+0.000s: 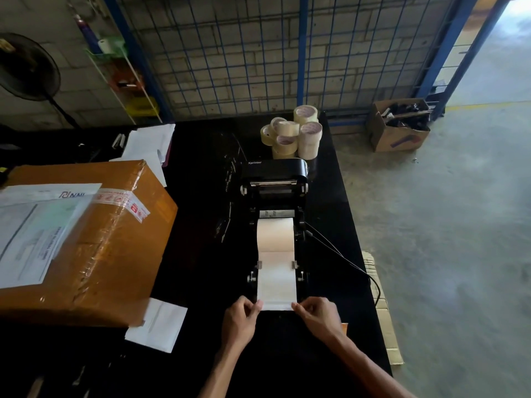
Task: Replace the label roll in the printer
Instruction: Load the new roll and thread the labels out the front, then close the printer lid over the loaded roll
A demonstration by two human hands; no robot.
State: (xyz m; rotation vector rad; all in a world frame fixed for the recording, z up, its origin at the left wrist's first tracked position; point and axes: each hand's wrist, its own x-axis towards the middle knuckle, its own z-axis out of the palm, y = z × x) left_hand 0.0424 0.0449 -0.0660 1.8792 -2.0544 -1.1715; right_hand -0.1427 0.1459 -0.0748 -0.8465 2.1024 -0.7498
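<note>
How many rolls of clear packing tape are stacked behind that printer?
6 visible, all at the table's far edge: one on top at the back, one right, one centre, one left, one below centre, one lowest. The stacks probably hide more.

Glossy black plastic printer (274,170) is sitting on a shiny black desk (201,196), feeding matt white paper label strip (276,271).

A black table (201,196) carries the open printer (274,179), tape rolls (296,133), a taped carton (94,239) and papers (149,147).
</note>
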